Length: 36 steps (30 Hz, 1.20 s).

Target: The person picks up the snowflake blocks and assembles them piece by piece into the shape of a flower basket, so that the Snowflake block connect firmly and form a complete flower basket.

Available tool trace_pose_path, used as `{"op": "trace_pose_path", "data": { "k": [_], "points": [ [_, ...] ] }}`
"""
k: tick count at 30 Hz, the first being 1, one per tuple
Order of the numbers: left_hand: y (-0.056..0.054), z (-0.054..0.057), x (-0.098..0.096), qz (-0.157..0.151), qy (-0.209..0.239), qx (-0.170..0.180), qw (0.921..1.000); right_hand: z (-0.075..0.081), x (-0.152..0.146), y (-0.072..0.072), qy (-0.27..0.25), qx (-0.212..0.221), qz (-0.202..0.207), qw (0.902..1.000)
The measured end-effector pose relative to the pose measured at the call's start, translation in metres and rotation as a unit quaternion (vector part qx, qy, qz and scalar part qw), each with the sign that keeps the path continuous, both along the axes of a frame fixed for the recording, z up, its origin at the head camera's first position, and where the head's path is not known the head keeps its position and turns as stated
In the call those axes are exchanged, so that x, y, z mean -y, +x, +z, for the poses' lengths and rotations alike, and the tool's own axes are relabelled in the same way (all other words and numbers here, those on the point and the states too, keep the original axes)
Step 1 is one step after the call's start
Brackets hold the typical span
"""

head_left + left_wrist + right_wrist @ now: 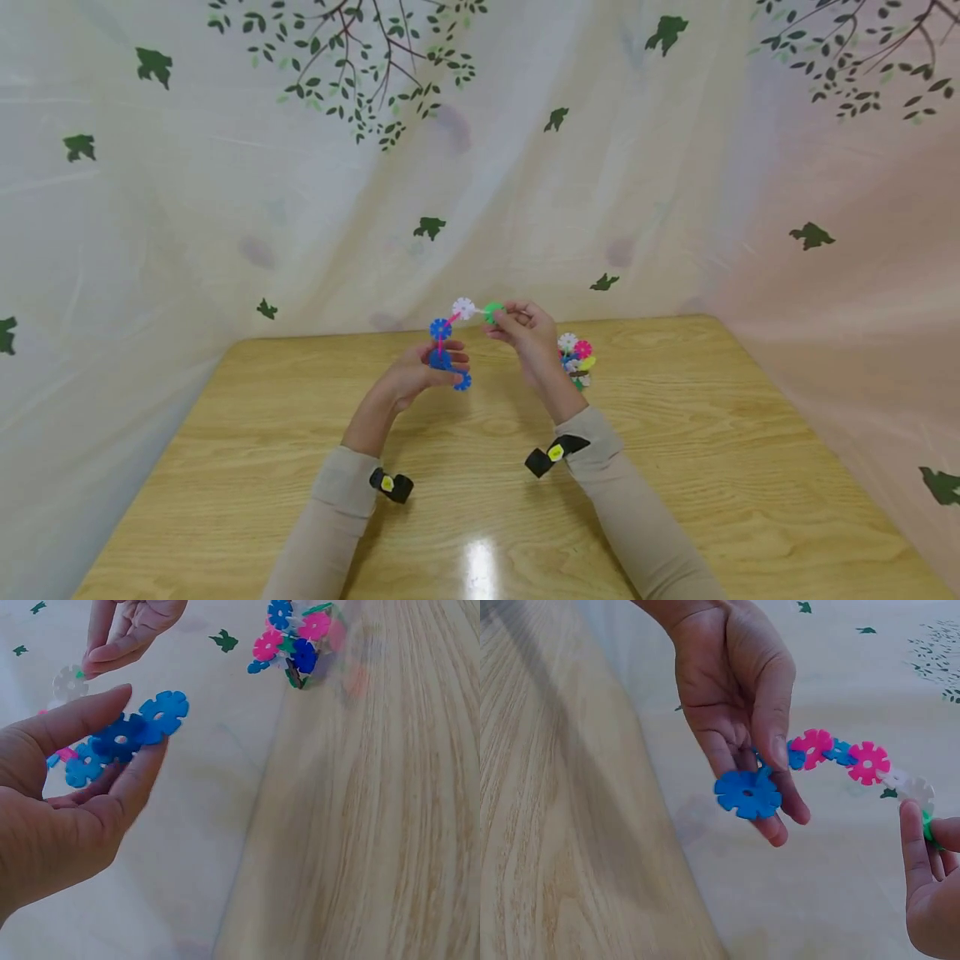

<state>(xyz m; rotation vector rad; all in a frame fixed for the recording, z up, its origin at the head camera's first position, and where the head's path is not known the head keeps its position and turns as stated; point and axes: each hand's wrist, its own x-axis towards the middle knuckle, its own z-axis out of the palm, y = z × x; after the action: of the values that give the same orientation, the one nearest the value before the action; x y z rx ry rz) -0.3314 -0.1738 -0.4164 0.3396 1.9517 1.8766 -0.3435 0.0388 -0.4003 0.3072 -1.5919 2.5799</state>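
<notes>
A chain of interlocking snowflake discs arches in the air between the two hands. My left hand (408, 375) pinches its blue end between thumb and fingers, and a blue disc (748, 795) juts out past the fingertips. Along the chain come pink discs (868, 763) alternating with blue ones, then a white disc (463, 308). At the other end my right hand (536, 340) pinches a green disc (491, 313), partly hidden by the thumb and fingers. In the left wrist view, the blue discs (121, 739) overlap edge to edge at the left hand.
Beyond the right wrist, a heap of mixed-colour discs (576, 360) sits on the wooden table (480, 467). A pale curtain (337, 208) with leaf prints hangs behind the table's far edge. Each sleeve carries a black wrist camera (392, 485).
</notes>
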Motion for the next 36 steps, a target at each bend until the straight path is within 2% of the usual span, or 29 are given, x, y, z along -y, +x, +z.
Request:
{"op": "trace_pose_path", "data": {
  "k": [5, 11, 14, 21, 27, 31, 36],
  "points": [
    [0.002, 0.003, -0.004, 0.058, -0.006, -0.023, 0.9981, 0.005, -0.010, 0.003, -0.024, 0.001, -0.020, 0.9995],
    [0.007, 0.008, -0.018, 0.091, 0.011, -0.061, 0.9939, 0.014, -0.023, 0.008, -0.044, -0.006, -0.011, 0.9990],
    [0.009, 0.014, -0.028, 0.105, 0.016, -0.072, 0.9917, 0.020, -0.030, 0.009, -0.038, -0.016, 0.001, 0.9991],
    [0.009, 0.030, -0.047, 0.110, 0.009, -0.095, 0.9894, 0.031, -0.059, 0.009, 0.031, -0.029, 0.016, 0.9990],
    [0.006, 0.040, -0.063, 0.137, 0.004, -0.103, 0.9851, 0.037, -0.092, 0.008, 0.102, -0.045, 0.011, 0.9937],
    [0.004, 0.042, -0.076, 0.142, -0.017, -0.112, 0.9834, 0.038, -0.111, 0.009, 0.138, -0.046, 0.009, 0.9893],
    [0.003, 0.040, -0.094, 0.123, -0.055, -0.139, 0.9811, 0.035, -0.134, 0.009, 0.193, -0.037, -0.016, 0.9804]
  ]
}}
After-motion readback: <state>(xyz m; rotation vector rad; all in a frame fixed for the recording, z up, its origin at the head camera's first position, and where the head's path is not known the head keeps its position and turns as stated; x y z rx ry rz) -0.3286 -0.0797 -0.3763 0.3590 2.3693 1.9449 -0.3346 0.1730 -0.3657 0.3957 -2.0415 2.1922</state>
